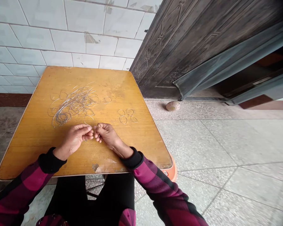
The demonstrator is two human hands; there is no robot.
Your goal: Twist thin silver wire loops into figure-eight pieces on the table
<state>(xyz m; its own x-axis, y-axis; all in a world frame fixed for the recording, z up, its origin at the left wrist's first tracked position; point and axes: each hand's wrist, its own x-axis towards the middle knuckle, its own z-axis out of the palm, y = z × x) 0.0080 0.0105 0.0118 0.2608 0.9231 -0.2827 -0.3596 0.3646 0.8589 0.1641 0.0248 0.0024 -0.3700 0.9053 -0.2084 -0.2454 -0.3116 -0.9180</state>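
Note:
My left hand (76,137) and my right hand (108,135) meet above the near half of the table, thumbs pinched against the fingers. A thin metal wire (88,123) sticks out above my left fingertips and runs toward my right ones; most of it is hidden by the fingers. Just beyond my hands lies a tangled pile of thin silvery wires (69,106), some bent into curves and loops. To the right of the pile rest several wire loops (123,120), with one more small loop (107,100) close to the pile's edge.
The wooden table (141,141) has a worn patch at its near edge. A white tiled wall (75,40) stands behind it. On the right are a dark carved door (165,47), a grey curtain (202,75) and a round stone (173,106). An orange stool (173,171) shows under the table's corner.

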